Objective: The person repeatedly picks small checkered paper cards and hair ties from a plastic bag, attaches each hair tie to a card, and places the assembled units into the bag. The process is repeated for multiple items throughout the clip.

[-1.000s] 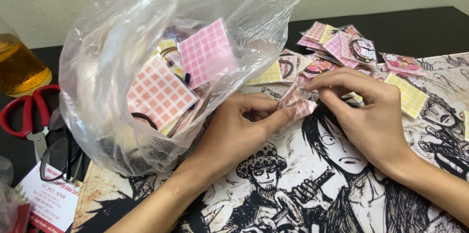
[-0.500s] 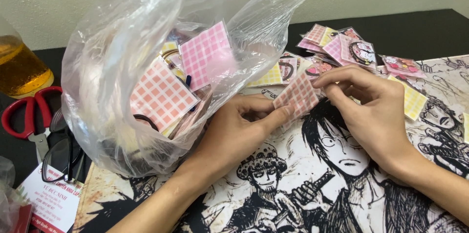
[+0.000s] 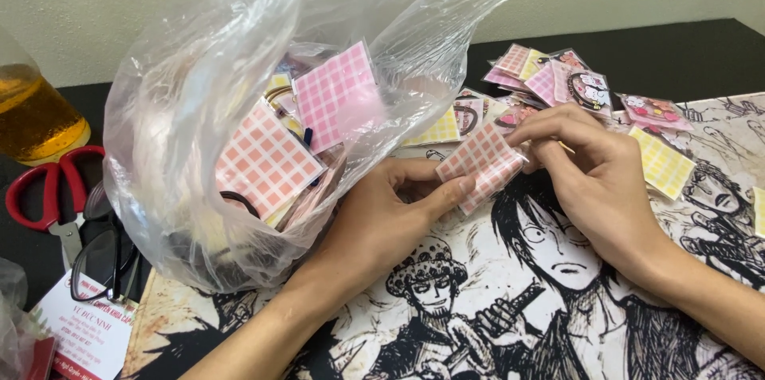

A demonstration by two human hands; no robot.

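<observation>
A small pink checked packet point(image 3: 480, 165) is held between both hands above a desk mat point(image 3: 510, 324) printed with black-and-white comic figures. My left hand point(image 3: 390, 217) pinches its lower left corner with the thumb on top. The fingertips of my right hand point(image 3: 594, 181) grip its upper right edge. Just left of my left hand a big clear plastic bag point(image 3: 215, 93) stands open, holding several pink and orange checked packets point(image 3: 263, 161).
A loose pile of pink and yellow checked packets point(image 3: 558, 81) lies behind my right hand, with more yellow ones point(image 3: 661, 161) to the right. Red-handled scissors point(image 3: 48, 193), black glasses point(image 3: 100, 256), a printed card point(image 3: 88, 332) and a jar of amber liquid point(image 3: 32, 113) sit at the left.
The packet, earlier crumpled between the fingers, has been spread flat and shifted slightly left toward the bag. Both hands keep their grip on it.
</observation>
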